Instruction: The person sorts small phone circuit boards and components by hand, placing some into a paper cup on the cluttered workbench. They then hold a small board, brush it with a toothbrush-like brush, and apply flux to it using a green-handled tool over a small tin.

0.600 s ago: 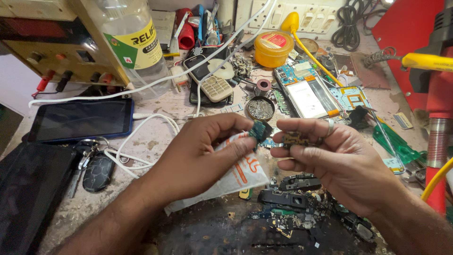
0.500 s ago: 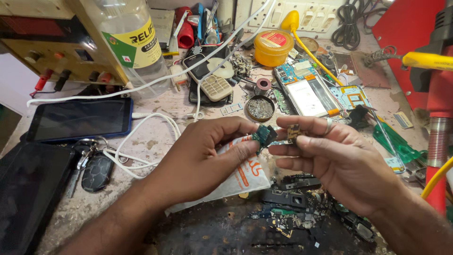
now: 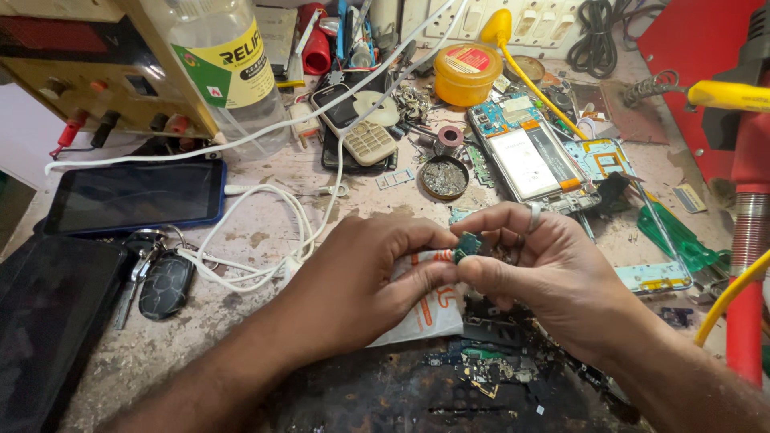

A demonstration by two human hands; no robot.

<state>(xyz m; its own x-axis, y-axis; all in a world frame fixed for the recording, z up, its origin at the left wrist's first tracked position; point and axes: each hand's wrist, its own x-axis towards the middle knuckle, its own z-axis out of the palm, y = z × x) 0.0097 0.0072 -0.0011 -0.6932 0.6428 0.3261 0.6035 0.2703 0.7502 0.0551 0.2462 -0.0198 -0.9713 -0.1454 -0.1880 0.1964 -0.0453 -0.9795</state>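
Head view, only one: both hands meet over the middle of the desk [image 3: 265, 232], near its front edge. Left hand [image 3: 361, 281] and right hand [image 3: 545, 273] pinch the same small green circuit board piece [image 3: 466, 244], thumb and forefinger of each closed on it, fingertips touching across it; other fingers curled in. Ring [image 3: 533, 215] on one right-hand finger. Piece sits held above the desk, not resting on it. Under the left hand lies a white pouch with orange print [image 3: 425, 309], partly covered. Just in front, at the desk's front edge, a blackened work mat [image 3: 377, 393] with loose phone boards and scraps [image 3: 489, 365]. Behind the hands: opened phone with its battery exposed [image 3: 533, 160], a round tin of solder bits [image 3: 443, 176], small solder spool [image 3: 447, 138]. Further back an orange-lidded yellow jar [image 3: 467, 74], a keypad phone [image 3: 362, 132] and a clear plastic bottle with yellow-green label [image 3: 228, 68]. Left side: dark tablet [image 3: 132, 196] with white cable [image 3: 265, 232] looping off it, keys and black fob [image 3: 160, 277] beside, another dark screen [image 3: 52, 321] at the front left corner. Back left corner: bench power supply [image 3: 88, 72]. Right edge: red stand [image 3: 742, 240], yellow cable [image 3: 730, 297], green plastic tool [image 3: 678, 236].
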